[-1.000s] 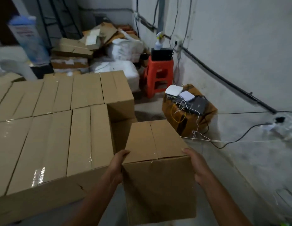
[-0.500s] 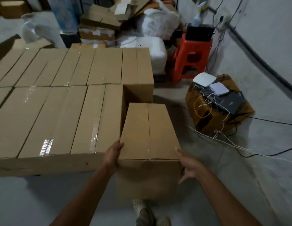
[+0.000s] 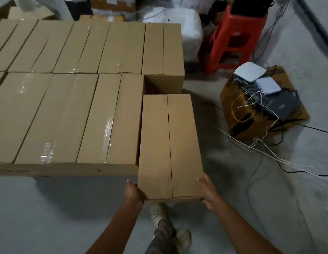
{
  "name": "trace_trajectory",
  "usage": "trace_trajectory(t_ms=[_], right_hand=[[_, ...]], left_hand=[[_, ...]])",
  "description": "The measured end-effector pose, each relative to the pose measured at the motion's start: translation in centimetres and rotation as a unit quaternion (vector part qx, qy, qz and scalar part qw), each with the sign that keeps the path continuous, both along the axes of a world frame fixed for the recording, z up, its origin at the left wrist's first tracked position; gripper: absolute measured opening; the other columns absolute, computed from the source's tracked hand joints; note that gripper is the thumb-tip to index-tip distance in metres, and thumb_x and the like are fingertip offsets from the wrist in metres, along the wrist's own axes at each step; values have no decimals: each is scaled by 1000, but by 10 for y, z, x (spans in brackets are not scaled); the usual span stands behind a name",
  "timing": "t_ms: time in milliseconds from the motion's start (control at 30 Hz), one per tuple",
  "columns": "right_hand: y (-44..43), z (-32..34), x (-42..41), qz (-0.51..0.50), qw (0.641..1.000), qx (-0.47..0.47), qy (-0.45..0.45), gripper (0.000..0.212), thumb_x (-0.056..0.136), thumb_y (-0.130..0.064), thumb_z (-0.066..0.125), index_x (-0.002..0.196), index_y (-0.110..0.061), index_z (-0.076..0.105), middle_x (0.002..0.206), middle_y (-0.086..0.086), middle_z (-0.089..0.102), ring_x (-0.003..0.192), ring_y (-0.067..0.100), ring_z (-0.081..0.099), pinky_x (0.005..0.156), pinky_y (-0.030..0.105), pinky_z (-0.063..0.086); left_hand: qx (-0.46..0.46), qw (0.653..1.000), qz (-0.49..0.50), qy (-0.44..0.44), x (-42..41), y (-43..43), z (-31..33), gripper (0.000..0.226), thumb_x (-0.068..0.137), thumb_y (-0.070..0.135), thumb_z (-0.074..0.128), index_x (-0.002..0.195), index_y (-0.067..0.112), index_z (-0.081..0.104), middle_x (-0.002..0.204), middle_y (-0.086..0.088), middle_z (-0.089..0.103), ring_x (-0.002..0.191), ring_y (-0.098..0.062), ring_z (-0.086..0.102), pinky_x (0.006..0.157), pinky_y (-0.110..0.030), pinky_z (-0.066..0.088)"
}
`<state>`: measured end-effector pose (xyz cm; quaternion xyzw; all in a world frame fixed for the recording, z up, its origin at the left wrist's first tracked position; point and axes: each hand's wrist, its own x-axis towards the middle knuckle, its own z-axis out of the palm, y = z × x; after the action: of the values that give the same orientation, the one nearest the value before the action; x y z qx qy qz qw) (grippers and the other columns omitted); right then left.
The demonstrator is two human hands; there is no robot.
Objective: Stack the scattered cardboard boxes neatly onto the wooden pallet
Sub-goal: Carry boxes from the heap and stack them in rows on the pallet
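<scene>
The plain brown cardboard box (image 3: 170,143), clasped by left hand (image 3: 133,194) and right hand (image 3: 208,193), is now lowered beside the taped cardboard stack (image 3: 67,107); placement is judged nearly complete.

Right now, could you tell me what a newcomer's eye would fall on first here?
First, the wide stack of taped cartons filling the left half. Then the box in the centre, against the stack's right edge, gripped at its near corners by the left hand and right hand. Last, the red stool at the top right, and nearer, a floor carton topped with network devices and trailing cables.
</scene>
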<state>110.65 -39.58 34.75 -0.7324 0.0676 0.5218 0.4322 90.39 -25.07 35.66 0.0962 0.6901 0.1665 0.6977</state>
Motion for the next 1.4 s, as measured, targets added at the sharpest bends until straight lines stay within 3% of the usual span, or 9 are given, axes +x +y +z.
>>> trace_trajectory(t_ms=[133, 200, 300, 467, 700, 833, 1033, 1233, 1400], right_hand=[[23, -13, 3, -34, 998, -34, -34, 34, 106, -14, 45, 139, -22, 49, 124, 7, 60, 105, 27, 56, 67, 27, 40], [37, -23, 3, -46, 995, -59, -60, 32, 102, -7, 46, 131, -9, 58, 119, 16, 65, 98, 30, 60, 70, 30, 48], [53, -39, 0, -42, 992, -85, -88, 30, 100, -7, 50, 127, -8, 62, 122, 20, 67, 97, 30, 62, 80, 35, 49], [73, -44, 7, -31, 986, -110, -125, 38, 100, -8, 52, 137, -8, 59, 131, 13, 65, 116, 33, 62, 90, 33, 49], [92, -43, 31, 19, 986, -94, -136, 33, 101, -13, 50, 132, -14, 61, 121, 12, 66, 101, 29, 63, 83, 38, 55], [100, -41, 43, 39, 985, -96, -140, 27, 100, -11, 50, 123, -16, 63, 112, 11, 66, 96, 30, 63, 88, 50, 58], [110, -39, 55, 40, 987, -91, -123, 23, 102, -15, 50, 120, -25, 61, 111, 6, 66, 95, 27, 62, 89, 51, 58], [117, -39, 61, 34, 989, -94, -109, 26, 102, -14, 50, 125, -24, 60, 117, 8, 66, 103, 30, 63, 92, 51, 57], [118, -45, 64, 29, 989, -90, -114, 30, 100, -15, 53, 127, -22, 63, 122, 10, 69, 105, 32, 65, 94, 56, 56]], left_hand=[[-1, 998, 57, -25, -4, 12, -14, 67, 108, 53, 19, 119, -4, 53, 115, -24, 62, 95, -36, 61, 98, -48, 45], [-5, 997, 72, -26, -9, 19, -30, 73, 106, 59, 21, 130, -4, 49, 126, -25, 61, 109, -38, 61, 105, -52, 45], [-13, 997, 76, -28, -10, 30, -41, 79, 105, 61, 20, 146, -3, 41, 133, -23, 58, 126, -38, 54, 111, -48, 40], [-11, 995, 101, -18, -2, 44, -37, 76, 105, 60, 23, 156, 3, 27, 161, -21, 29, 147, -37, 31, 121, -46, 25], [18, 990, 135, -42, 16, 64, -51, 76, 105, 57, 31, 157, 3, 22, 153, -20, 36, 138, -34, 42, 115, -43, 35], [21, 984, 169, -46, 27, 70, -55, 77, 103, 59, 34, 157, 5, 23, 157, -20, 32, 142, -35, 39, 118, -47, 34], [31, 973, 220, -68, 34, 76, -61, 74, 103, 58, 37, 154, 7, 27, 149, -18, 41, 135, -34, 46, 114, -47, 38], [55, 966, 240, -84, 45, 79, -53, 64, 103, 57, 36, 147, 11, 45, 110, -10, 60, 98, -25, 61, 102, -42, 45], [81, 961, 244, -103, 48, 78, -49, 63, 105, 55, 34, 144, 10, 50, 133, -15, 61, 108, -28, 62, 104, -42, 45]])
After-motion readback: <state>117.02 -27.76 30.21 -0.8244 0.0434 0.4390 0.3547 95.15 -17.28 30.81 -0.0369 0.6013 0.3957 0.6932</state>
